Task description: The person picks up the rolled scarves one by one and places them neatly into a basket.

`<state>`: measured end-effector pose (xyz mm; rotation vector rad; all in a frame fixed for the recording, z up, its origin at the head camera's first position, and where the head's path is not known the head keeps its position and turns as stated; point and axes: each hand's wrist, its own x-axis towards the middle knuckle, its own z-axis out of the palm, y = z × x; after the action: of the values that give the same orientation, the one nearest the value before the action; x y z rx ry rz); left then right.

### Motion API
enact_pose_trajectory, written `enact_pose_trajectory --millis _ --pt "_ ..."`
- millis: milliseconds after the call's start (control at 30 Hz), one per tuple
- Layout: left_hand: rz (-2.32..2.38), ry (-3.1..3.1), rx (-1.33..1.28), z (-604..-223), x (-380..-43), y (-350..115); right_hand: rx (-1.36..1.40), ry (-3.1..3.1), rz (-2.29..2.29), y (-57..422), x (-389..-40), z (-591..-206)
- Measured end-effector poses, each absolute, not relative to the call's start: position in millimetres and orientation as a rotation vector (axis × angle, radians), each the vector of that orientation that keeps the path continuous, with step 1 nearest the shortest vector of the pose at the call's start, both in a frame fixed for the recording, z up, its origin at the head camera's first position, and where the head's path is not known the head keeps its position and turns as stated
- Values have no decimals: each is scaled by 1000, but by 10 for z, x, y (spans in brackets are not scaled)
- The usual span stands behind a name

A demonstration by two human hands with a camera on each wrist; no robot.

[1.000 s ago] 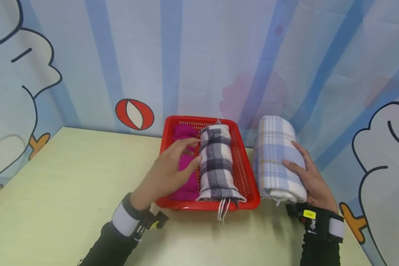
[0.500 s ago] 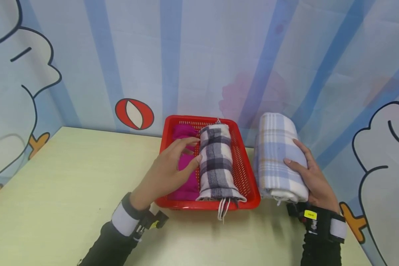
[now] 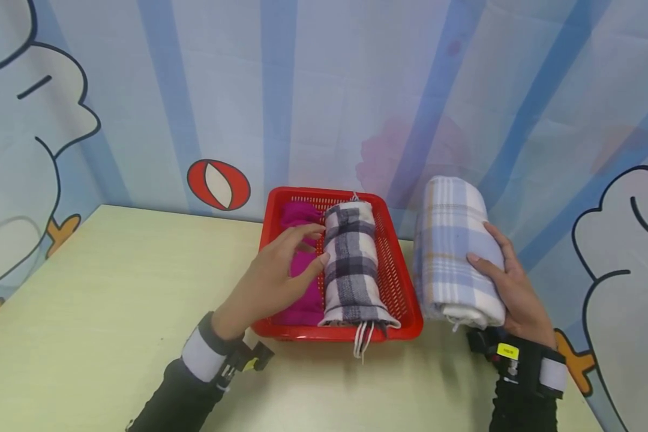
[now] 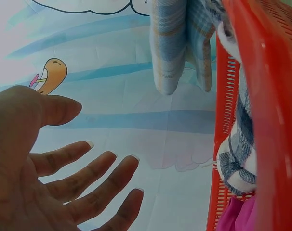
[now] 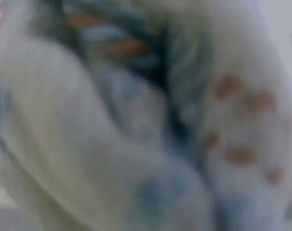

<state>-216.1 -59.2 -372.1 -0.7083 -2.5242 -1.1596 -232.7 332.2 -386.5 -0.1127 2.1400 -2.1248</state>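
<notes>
Cloth handling seems our step: in the head view, our right hand (image 3: 521,294) grips the blue plaid roll (image 3: 453,252) just right of the red basket (image 3: 313,333), while our left hand (image 3: 270,282) holds nothing above the magenta cloth (image 3: 305,306). Moving leftward would call for clearing the rim (image 3: 413,309) and the dark checked roll (image 3: 351,258). Left wrist view: our fingers (image 4: 105,186) spread loosely. Right wrist view: blurred folds (image 5: 88,134) hide our grip.

Blue-white plaid cloth roll (image 3: 453,255), right of red basket (image 3: 410,329); inside, 2 more: magenta cloth (image 3: 308,306), black-white checked roll (image 3: 352,264).
</notes>
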Motion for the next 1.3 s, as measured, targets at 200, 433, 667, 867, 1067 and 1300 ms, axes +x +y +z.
enact_pose_trajectory --millis 200,433,667,867,1067,1300 --pt "-1150 -2545 -691 -3719 -2159 -581 -175 2150 -2145 3315 -2301 -3838" --pt "-1152 -2553 -679 -3723 -2157 -583 -259 2099 -2212 3290 -2251 -3777" --pt "-1154 -2548 -680 -3732 -2161 -578 -311 2047 -2285 3264 -2221 -3726" --pt "-1145 -2546 -687 -3751 -2174 -568 -334 1994 -2307 3222 -2211 -3702" --pt "-1145 -2542 -686 -3749 -2161 -570 -312 1963 -2294 3130 -2220 -3677" --pt "-1153 -2554 -687 -3759 -2181 -565 -354 1939 -2273 3044 -2210 -3655"
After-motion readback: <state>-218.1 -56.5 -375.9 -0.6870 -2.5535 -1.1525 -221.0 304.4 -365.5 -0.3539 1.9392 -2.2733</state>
